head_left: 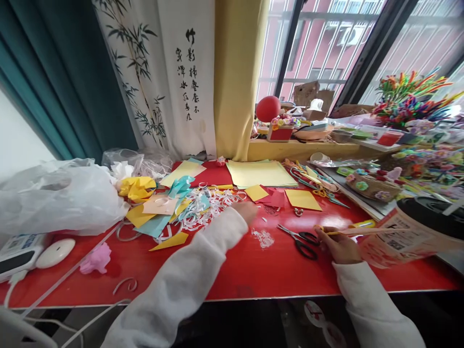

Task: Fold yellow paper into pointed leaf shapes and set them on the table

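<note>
My left hand (pixel 246 212) is over the middle of the red table, beside the pile of white paper shreds (pixel 205 208) and close to the pink paper pieces (pixel 274 198). Motion blurs it and its fingers are hard to make out. At the right, my right hand (pixel 339 246) is closed on a thin tan stick (pixel 366 232) that points right, across the front of a large paper cup with a black lid (pixel 409 237). Black-handled scissors (pixel 300 240) lie partly open just left of that hand. Small white paper clippings (pixel 263 238) lie between the two hands.
Yellow paper sheets (pixel 261 174) lie at the back, with a yellow square (pixel 303 199) nearer. A plastic bag (pixel 61 198), a pink crumpled piece (pixel 96 258) and a power bank (pixel 20 256) are at left. Coloured pipe cleaners (pixel 409 101) stand back right.
</note>
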